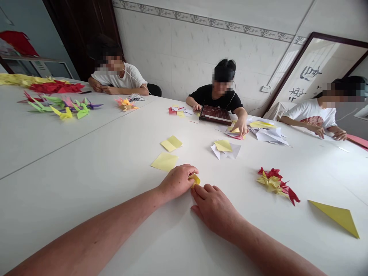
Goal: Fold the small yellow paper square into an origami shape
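A small yellow piece of folded paper (196, 179) is pinched between the fingers of my left hand (178, 180), just above the white table (120, 207). My right hand (213, 207) is closed at the paper's lower edge, its fingertips pressing on it. Much of the paper is hidden behind the fingers, so its exact fold cannot be made out. Just beyond my left hand lie a flat yellow paper square (164, 161) and a creased yellow sheet (171, 143).
Red and yellow folded paper cranes (274, 182) and a yellow paper triangle (337, 217) lie to the right. More colourful cranes (66, 105) are at the far left. Across the table, a person in black (214, 94) uses a paper trimmer (215, 115); two people in white sit either side.
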`<state>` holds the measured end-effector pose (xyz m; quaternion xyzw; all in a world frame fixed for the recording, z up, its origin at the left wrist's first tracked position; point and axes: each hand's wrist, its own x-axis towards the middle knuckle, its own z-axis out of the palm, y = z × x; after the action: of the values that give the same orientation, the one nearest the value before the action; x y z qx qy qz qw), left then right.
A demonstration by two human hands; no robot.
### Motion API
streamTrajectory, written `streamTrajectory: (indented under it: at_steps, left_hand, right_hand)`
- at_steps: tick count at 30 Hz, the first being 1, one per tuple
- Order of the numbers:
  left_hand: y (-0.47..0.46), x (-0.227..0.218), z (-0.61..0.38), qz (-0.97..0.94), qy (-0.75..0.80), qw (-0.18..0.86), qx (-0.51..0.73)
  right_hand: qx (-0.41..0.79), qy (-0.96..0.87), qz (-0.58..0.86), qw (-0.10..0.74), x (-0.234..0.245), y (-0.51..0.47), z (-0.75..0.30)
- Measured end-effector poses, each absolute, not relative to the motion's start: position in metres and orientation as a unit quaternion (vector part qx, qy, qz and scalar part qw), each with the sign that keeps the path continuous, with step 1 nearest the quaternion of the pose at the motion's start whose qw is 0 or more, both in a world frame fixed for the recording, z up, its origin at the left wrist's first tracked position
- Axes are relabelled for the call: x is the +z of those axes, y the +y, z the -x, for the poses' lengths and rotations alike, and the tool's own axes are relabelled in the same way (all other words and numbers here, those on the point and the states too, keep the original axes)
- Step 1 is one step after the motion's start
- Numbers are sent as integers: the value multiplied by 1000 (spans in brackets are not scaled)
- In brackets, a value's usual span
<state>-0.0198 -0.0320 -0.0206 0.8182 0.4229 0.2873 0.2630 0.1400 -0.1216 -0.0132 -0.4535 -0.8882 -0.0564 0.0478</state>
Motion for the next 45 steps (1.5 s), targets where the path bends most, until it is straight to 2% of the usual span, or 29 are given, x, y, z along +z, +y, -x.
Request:
streamTrajectory:
  at_steps: [23,45]
  left_hand:
    - [-35,-17,18,-807,441,288,267]
    - [-35,-19,19,-813,429,285,273]
  right_hand:
    - [-38,-885,461,56,-12,-122,-139]
    - [1,-879,464,107,-12,-119,-136]
